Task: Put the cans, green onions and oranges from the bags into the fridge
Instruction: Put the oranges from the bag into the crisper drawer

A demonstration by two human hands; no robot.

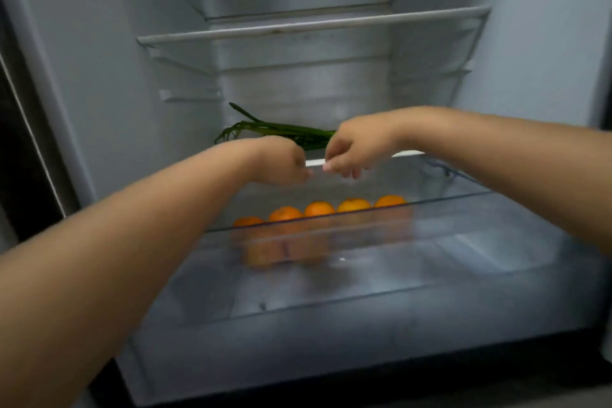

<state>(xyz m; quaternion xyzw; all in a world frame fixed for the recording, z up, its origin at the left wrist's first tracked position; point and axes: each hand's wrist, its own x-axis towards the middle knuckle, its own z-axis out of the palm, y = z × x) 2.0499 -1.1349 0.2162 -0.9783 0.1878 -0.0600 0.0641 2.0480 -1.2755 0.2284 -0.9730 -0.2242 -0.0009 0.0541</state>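
Observation:
I look into an open fridge. A bunch of green onions (278, 131) lies across the lower glass shelf (409, 153), leaf tips to the left. Several oranges (319, 209) sit in a row at the back of the clear drawer (463, 197), which is pulled out below that shelf. My left hand (281, 161) is curled into a fist at the shelf's front edge, with nothing visible in it. My right hand (354, 149) hangs just right of it, fingers loose and pointing down at the white rim. It covers the onions' right end. No cans are in view.
An upper glass shelf (298, 28) with a white front rail spans the fridge above. The fridge's side walls close in left and right. A dark gap (20, 149) shows at the far left beside the fridge frame.

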